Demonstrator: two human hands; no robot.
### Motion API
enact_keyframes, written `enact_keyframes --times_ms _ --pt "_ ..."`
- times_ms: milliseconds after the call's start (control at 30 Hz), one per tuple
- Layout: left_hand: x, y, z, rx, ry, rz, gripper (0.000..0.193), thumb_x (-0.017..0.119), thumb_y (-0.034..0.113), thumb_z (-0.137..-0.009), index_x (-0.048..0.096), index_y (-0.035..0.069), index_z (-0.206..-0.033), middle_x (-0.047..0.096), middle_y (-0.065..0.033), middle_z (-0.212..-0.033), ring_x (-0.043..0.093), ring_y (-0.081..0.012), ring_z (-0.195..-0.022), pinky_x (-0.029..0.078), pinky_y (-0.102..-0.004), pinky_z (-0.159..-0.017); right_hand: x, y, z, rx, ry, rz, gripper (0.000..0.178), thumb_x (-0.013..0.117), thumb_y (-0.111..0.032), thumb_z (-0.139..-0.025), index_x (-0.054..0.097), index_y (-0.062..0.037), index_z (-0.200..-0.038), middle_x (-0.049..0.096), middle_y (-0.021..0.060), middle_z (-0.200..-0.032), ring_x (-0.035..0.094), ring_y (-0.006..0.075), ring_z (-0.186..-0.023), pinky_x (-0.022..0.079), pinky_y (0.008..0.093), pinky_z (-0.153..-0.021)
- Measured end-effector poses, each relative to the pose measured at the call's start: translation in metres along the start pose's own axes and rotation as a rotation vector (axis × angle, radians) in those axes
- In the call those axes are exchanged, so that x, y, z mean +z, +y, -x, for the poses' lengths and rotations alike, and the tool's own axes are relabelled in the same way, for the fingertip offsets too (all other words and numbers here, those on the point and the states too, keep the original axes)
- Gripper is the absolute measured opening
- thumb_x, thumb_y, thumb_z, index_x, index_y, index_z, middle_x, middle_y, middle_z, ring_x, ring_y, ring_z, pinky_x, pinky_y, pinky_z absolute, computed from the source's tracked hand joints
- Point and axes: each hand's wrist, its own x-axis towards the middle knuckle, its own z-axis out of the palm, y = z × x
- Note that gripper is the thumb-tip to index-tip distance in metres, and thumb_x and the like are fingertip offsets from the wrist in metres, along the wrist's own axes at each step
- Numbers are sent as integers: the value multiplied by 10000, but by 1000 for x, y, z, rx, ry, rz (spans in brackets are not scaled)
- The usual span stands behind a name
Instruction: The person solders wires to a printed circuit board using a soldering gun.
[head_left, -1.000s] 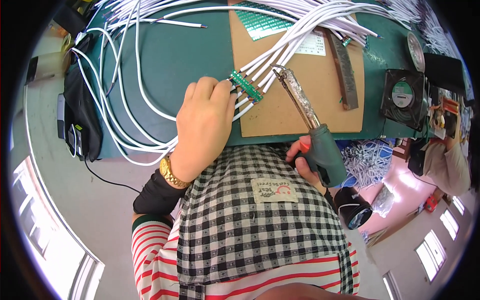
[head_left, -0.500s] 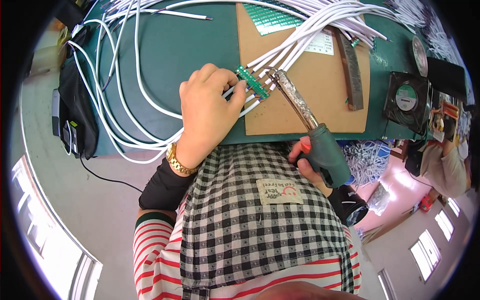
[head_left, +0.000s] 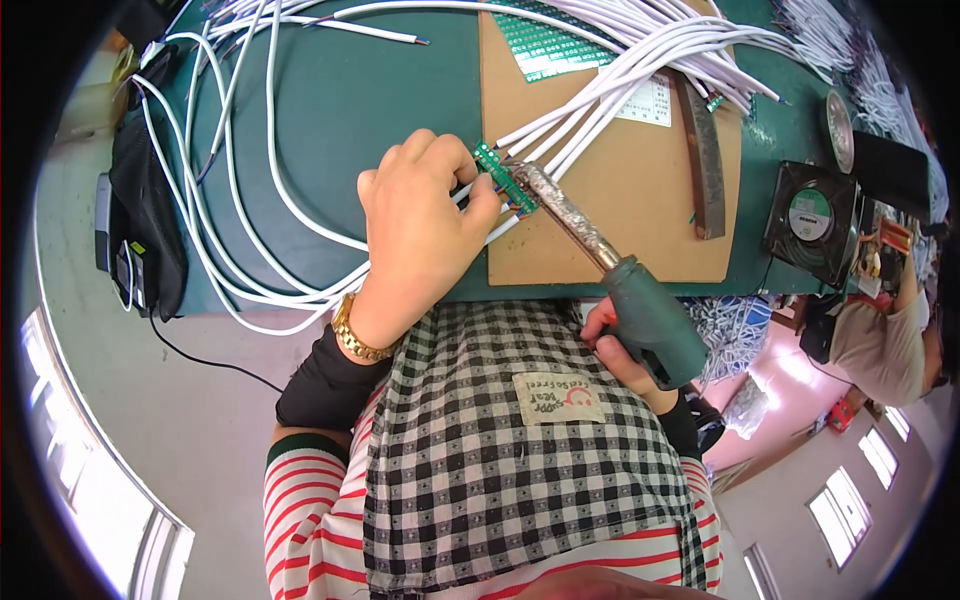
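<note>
My left hand (head_left: 418, 215) is closed, thumb and forefinger pinching a white cable (head_left: 463, 194) right beside a narrow green circuit board (head_left: 503, 177). White cables with coloured wire ends meet the board on both long sides. In my right hand (head_left: 622, 358) is a soldering iron (head_left: 652, 322) with a dark green pistol-shaped handle, partly hiding the fingers. Its scorched metal barrel slants up to the left, and the bent tip is at the board's right side; whether it touches a joint is too small to tell.
A brown board (head_left: 600, 235) lies under the work on the green table (head_left: 390, 100). On it rest a dark metal bar (head_left: 703, 165), a printed sheet (head_left: 647, 103) and green circuit panels (head_left: 545, 45). A fan (head_left: 808, 220) stands at right; another person's arm (head_left: 880, 335) shows beyond.
The soldering iron has shifted slightly down and left, its tip now over the circuit board's right side. My left hand keeps its pinch; the whole view has shifted a little.
</note>
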Motion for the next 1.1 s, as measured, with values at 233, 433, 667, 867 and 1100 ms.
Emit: enact_keyframes --times_ms 233,433,667,867,1100 --pt "1 2 -1 8 1 6 148 665 115 -682 518 99 -689 489 -26 -700 492 -230 -686 288 -363 -638 -2 -4 -8 -84 63 252 145 667 -95 -729 638 -82 -870 645 30 -761 635 205 -694 519 302 -638" --pt "3 3 -2 6 14 -36 152 659 111 -675 508 100 -682 487 -26 -693 490 -235 -674 286 -371 -625 -3 -2 -8 -79 67 253 135 663 -94 -722 629 -83 -853 633 32 -747 630 201 -690 517 296 -618" --pt "3 3 -2 10 27 -37 149 656 109 -669 508 101 -678 487 -23 -690 490 -233 -666 285 -373 -622 -7 3 -8 -105 44 317 179 683 -104 -675 623 -90 -843 623 46 -737 616 218 -639 507 302 -591" --pt "4 3 -2 14 36 -18 150 658 112 -659 509 100 -671 488 -21 -682 487 -232 -655 285 -370 -620 -7 -9 -3 -10 87 325 186 690 -106 -656 632 -80 -830 622 53 -710 614 220 -616 499 289 -570" --pt "5 2 -3 19 33 -12 148 664 122 -654 518 100 -666 488 -15 -679 487 -226 -650 287 -366 -617 1 -10 -1 38 239 86 144 649 -51 -690 625 -36 -831 637 51 -733 631 163 -633 505 257 -594"
